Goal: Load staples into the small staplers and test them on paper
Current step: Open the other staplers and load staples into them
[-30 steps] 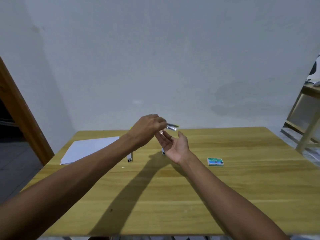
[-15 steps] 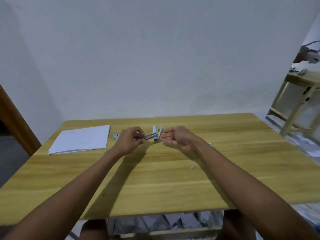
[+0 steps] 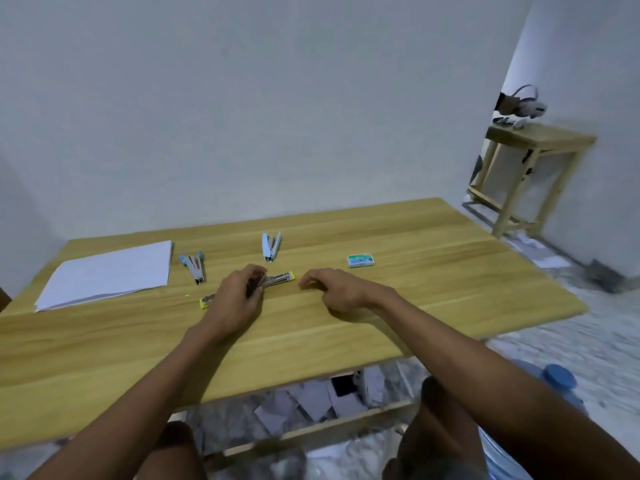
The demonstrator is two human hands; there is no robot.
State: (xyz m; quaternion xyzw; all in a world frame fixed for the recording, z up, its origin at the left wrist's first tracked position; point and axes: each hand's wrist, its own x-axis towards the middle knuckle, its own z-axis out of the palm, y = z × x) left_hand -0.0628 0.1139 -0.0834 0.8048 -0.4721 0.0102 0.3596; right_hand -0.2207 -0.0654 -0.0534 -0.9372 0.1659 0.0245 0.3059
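— What do our hands have?

— Our left hand (image 3: 239, 294) grips a yellow-tipped stapler (image 3: 278, 279) lying opened on the wooden table (image 3: 433, 271); its other yellow end (image 3: 206, 301) shows left of the hand. Our right hand (image 3: 337, 289) rests just right of it, fingers loosely curled, holding nothing, as far as the blur lets us judge.

— And beyond?

— Past the left hand lie two blue staplers (image 3: 194, 267) (image 3: 271, 245), both splayed open. Further left sits the paper stack (image 3: 107, 273). Beyond the right hand lies the green staple box (image 3: 360, 260).
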